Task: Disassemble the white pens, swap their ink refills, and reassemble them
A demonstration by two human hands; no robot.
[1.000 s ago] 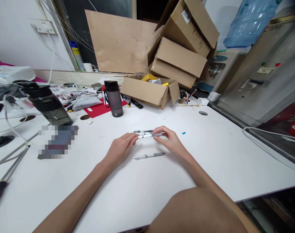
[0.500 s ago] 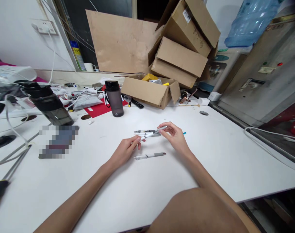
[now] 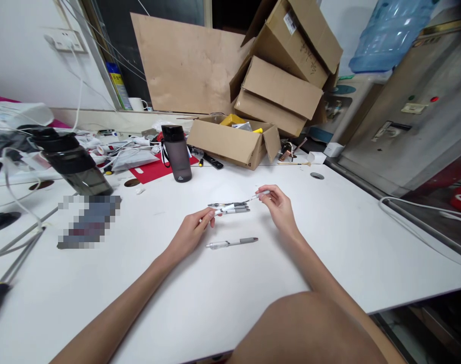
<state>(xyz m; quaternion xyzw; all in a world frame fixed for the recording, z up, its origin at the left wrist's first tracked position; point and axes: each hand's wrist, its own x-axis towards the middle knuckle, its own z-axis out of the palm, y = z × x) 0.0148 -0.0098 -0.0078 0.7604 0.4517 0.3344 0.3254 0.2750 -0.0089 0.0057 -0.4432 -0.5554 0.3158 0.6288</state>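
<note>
"4" on open carton

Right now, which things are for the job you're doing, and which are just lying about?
In the job, it seems:
- white pen piece, in the left hand
- thin piece, in the right hand
- front pen

Just lying about:
- bottles
- remote
- mug
</note>
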